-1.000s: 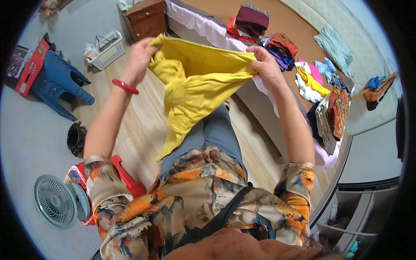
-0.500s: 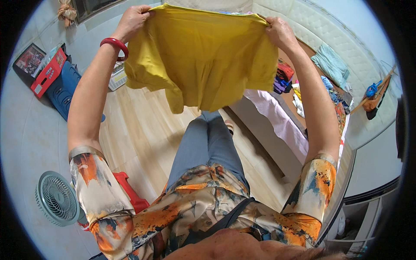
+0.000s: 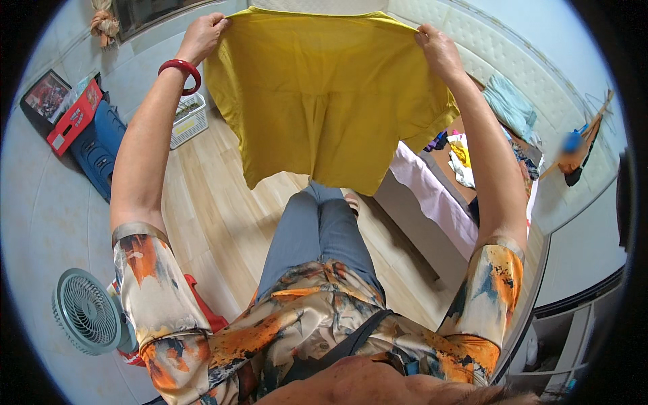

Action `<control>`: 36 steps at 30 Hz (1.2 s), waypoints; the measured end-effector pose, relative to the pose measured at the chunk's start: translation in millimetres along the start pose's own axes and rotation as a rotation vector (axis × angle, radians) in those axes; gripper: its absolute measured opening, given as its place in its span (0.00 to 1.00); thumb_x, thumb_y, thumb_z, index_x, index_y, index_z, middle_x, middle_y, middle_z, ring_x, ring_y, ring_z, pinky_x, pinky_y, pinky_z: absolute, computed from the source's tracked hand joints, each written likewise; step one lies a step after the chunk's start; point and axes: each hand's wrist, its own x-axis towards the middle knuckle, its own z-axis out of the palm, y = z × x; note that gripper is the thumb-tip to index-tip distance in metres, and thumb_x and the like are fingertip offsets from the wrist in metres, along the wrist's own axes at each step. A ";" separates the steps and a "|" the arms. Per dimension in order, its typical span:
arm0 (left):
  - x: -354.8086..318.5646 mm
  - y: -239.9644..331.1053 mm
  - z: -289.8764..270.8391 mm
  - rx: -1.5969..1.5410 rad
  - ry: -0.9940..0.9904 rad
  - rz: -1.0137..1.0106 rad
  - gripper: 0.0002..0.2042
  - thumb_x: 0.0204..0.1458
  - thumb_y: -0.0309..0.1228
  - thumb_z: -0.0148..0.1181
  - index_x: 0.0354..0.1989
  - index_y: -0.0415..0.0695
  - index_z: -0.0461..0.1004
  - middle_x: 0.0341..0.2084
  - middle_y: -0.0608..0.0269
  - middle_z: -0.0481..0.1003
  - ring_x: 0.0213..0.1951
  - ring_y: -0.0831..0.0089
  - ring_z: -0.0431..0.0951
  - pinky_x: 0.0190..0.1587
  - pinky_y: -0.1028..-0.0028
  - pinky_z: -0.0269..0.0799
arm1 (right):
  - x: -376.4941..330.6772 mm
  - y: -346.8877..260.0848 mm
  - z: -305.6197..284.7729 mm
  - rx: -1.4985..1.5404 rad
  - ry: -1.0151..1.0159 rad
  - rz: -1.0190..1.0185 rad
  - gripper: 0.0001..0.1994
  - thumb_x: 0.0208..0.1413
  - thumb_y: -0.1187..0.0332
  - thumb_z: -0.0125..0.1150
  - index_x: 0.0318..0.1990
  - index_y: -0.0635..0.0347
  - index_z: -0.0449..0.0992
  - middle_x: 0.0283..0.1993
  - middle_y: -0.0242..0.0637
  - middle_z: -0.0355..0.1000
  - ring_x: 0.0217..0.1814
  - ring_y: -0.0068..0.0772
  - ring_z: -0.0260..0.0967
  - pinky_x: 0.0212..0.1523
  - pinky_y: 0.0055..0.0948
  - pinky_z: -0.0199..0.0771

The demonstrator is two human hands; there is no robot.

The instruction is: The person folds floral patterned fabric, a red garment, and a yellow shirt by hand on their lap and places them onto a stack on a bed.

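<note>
A yellow shirt [image 3: 317,94] hangs spread out between my raised hands, its lower edge reaching down over my knees in the view. My left hand [image 3: 202,37] pinches its upper left corner, with a dark red bangle [image 3: 181,66] on that wrist. At the upper right corner, my right hand [image 3: 439,50] has its fingers closed on the cloth. Both arms are stretched forward and apart. Some soft folds run down the middle of the shirt.
A bed [image 3: 432,182] with several folded or heaped clothes [image 3: 462,158] stands at the right. Along the left wall are a blue plastic stool [image 3: 94,145], a white basket [image 3: 190,121] and a green fan [image 3: 86,310]. Shelving [image 3: 560,344] is at lower right.
The shirt's lower part has swung out and hangs flatter and wider, reaching a little lower. Both hands keep their hold, and the white basket shows more.
</note>
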 end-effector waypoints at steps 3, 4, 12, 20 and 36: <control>3.0 -3.6 0.7 0.151 0.032 0.078 0.14 0.58 0.40 0.46 0.36 0.41 0.72 0.23 0.50 0.73 0.28 0.55 0.72 0.32 0.62 0.66 | 0.3 3.9 -0.4 -0.012 -0.027 -0.004 0.12 0.57 0.60 0.51 0.38 0.59 0.72 0.33 0.45 0.72 0.36 0.47 0.68 0.38 0.41 0.66; 3.4 -4.9 -0.2 0.190 0.043 0.089 0.14 0.58 0.41 0.46 0.36 0.42 0.71 0.24 0.49 0.73 0.28 0.54 0.72 0.33 0.62 0.65 | 0.5 3.0 -3.0 -0.039 -0.053 -0.028 0.13 0.57 0.59 0.52 0.38 0.59 0.73 0.31 0.43 0.72 0.34 0.44 0.68 0.36 0.40 0.66; 13.9 -18.0 -27.7 0.408 -0.021 0.180 0.15 0.58 0.41 0.46 0.38 0.41 0.69 0.27 0.49 0.72 0.31 0.52 0.72 0.33 0.63 0.64 | 11.2 6.1 -16.4 -0.340 -0.111 -0.128 0.16 0.56 0.55 0.53 0.39 0.57 0.75 0.32 0.44 0.74 0.36 0.42 0.72 0.41 0.35 0.71; -0.7 -9.7 -22.4 0.614 0.116 0.165 0.13 0.57 0.41 0.45 0.36 0.48 0.72 0.30 0.52 0.75 0.37 0.51 0.75 0.36 0.59 0.69 | 8.4 -23.2 -41.6 -0.228 -0.252 -0.024 0.17 0.56 0.53 0.51 0.36 0.57 0.77 0.31 0.47 0.75 0.34 0.50 0.72 0.37 0.40 0.71; -50.0 51.3 52.6 -1.823 -0.298 -0.230 0.13 0.59 0.34 0.47 0.45 0.38 0.69 0.38 0.55 0.75 0.35 0.65 0.78 0.37 0.65 0.77 | 9.9 -218.6 -25.0 0.240 -0.389 -0.587 0.19 0.52 0.57 0.57 0.44 0.62 0.76 0.40 0.43 0.75 0.40 0.33 0.72 0.44 0.29 0.71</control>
